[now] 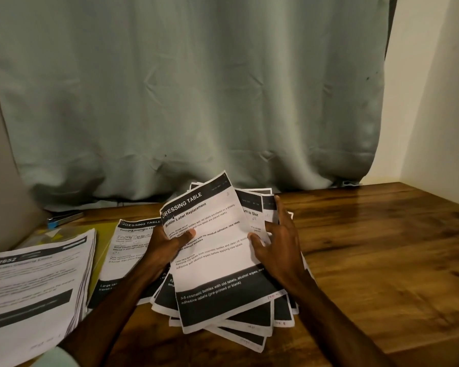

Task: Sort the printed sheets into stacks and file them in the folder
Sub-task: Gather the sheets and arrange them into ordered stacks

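I hold a fanned bundle of printed sheets (223, 266) above the wooden table (382, 247); the top sheet reads "Dressing Table, Bottle Label Replacement". My left hand (167, 246) grips the bundle's left edge, thumb on the top sheet. My right hand (278, 239) grips its right edge, fingers spread over the sheets behind. A thick stack of sheets (35, 282) lies at the left. A single sheet (125, 250) lies between them on a yellow-green folder (104, 234).
A grey-green curtain (196, 102) hangs behind the table. A blue and dark stapler (64, 218) lies at the back left by the curtain's hem. A pale wall (435, 102) closes the right side.
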Demonstrator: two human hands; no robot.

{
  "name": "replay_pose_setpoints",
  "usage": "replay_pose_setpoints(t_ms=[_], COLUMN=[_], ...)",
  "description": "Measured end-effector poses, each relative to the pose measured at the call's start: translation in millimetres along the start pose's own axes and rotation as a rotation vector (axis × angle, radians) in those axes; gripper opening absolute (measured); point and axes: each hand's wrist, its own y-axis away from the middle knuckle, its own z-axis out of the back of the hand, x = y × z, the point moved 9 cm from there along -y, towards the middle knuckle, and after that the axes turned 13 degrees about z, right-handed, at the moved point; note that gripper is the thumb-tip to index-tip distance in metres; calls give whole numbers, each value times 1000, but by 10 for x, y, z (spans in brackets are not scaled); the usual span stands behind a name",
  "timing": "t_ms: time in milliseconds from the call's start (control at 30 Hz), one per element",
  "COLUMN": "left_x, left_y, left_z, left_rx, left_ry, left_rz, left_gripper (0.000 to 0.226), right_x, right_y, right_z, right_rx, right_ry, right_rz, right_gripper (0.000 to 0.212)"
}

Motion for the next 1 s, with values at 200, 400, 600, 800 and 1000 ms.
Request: replay_pose_setpoints(t_ms=[200, 400, 600, 800, 1000], left_x=[-5, -13, -63, -32, -5], left_y=[3, 14, 40, 26, -13], left_z=[-1, 15, 21, 10, 6], left_rx=[11, -2, -32, -20, 18], left_ry=[8, 8, -26, -26, 11], left_rz=[-2, -6, -28, -19, -26], left_gripper=[32, 29, 23, 23, 27], right_x=[92, 177, 300, 528, 472], right_y=[16, 10, 12, 98, 138], right_z=[128, 80, -50, -79, -288], right_rx=[-63, 12, 169, 81, 249], right_ry=[1, -42, -93, 116, -146], right_rz=[-41, 16, 11, 396, 331], right_gripper=[43, 58, 103, 54, 53])
